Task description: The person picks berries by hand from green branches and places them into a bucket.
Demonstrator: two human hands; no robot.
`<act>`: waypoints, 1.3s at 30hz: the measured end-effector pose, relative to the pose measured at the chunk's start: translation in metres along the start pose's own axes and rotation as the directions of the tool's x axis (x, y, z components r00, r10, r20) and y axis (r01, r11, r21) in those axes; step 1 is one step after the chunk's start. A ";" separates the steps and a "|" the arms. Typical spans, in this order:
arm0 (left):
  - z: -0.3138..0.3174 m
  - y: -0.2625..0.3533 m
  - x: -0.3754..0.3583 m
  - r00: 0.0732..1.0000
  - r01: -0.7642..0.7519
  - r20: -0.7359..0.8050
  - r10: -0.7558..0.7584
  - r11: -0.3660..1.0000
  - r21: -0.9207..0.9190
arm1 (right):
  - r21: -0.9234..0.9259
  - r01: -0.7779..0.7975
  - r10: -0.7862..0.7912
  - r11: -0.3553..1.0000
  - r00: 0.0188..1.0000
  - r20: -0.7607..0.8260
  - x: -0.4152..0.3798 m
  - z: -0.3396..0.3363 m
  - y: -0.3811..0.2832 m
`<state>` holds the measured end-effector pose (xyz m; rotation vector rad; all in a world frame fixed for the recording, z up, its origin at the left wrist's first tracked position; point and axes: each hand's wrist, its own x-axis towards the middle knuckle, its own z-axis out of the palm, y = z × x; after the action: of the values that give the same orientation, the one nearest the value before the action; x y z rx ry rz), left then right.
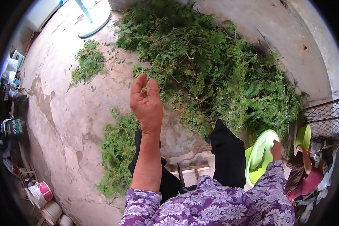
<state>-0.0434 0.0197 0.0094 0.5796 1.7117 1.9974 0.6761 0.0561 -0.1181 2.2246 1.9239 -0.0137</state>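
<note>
My left hand (147, 103) is raised over the floor in front of me, its thumb and curled fingers apart, with nothing seen between them. Behind it lies a big heap of green leafy branches (203, 64). A smaller pile of sprigs (118, 147) is on the floor left of my left forearm. To the right, my right hand (277, 150) is at the rim of a lime-green basin (249, 165), its fingers closed. Whether it grips the rim or something small is unclear. Some small dark green bits (258, 164) lie inside the basin.
At the right, a person in a dark red top (307, 180) sits beside another green basin (304, 136), near a mesh fence (324, 118). A round stand base (96, 24) is at the upper left. Buckets (51, 211) and a black box (14, 127) line the left edge.
</note>
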 end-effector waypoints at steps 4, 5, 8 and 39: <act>-0.002 -0.005 0.005 1.000 -0.002 -0.019 0.001 1.000 -0.030 | -0.047 -0.532 0.534 0.845 0.837 0.117 -0.035 0.017 0.075; -0.003 -0.008 0.007 1.000 -0.014 -0.013 0.013 0.999 -0.046 | -0.061 -0.504 0.508 0.861 0.851 0.131 -0.033 0.013 0.066; -0.005 -0.009 0.009 1.000 0.015 -0.020 -0.016 0.998 -0.067 | -0.183 -0.094 0.108 0.979 0.992 0.072 -0.001 0.005 0.014; -0.030 0.002 0.021 0.994 0.053 -0.084 -0.065 0.989 -0.140 | 0.453 -0.882 -0.623 -0.127 0.427 0.656 -0.025 -0.012 -0.644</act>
<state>-0.0778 0.0077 0.0082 0.3949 1.6057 2.1062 0.0395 0.1185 -0.1962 1.7280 0.3548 -3.0193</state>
